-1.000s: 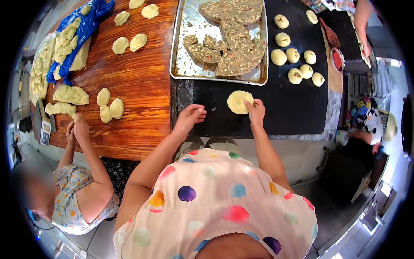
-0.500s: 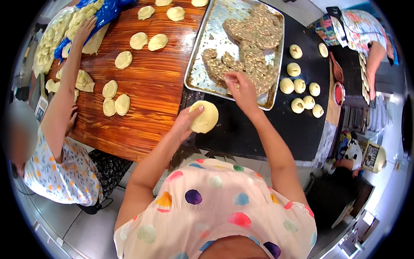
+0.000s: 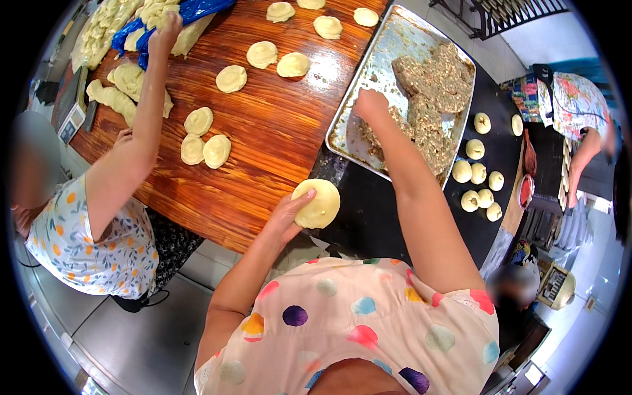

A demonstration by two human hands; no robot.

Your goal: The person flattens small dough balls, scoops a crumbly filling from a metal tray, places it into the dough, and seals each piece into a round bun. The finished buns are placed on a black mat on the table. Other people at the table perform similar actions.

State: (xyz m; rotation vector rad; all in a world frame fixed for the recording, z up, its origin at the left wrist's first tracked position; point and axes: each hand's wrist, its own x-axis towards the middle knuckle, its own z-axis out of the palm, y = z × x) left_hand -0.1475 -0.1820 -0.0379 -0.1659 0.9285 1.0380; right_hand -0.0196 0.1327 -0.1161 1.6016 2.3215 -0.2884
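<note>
My left hand (image 3: 284, 220) holds a flat, round piece of pale yellow dough (image 3: 318, 207) near the table's front edge, thumb on top. My right hand (image 3: 371, 106) reaches over the metal tray (image 3: 380, 60), at the left edge of the brownish minced filling (image 3: 442, 82). Its fingers are curled and turned away, so anything in them is hidden. Right of the tray, several filled dough balls (image 3: 462, 172) sit on the black tabletop (image 3: 368, 214).
Several dough rounds (image 3: 232, 79) lie on the wooden table (image 3: 263, 125). At the left a co-worker's arm (image 3: 150, 112) reaches to dough beside a blue plastic bag (image 3: 197, 9). A scale (image 3: 71, 125), a red-filled bowl (image 3: 525, 191) and another person (image 3: 579, 99) are around.
My right hand has gone from the tray's near side to the filling's left edge, its fingers curling. The left hand keeps the dough round. The view has shifted, and the co-worker's raised hand has closed.
</note>
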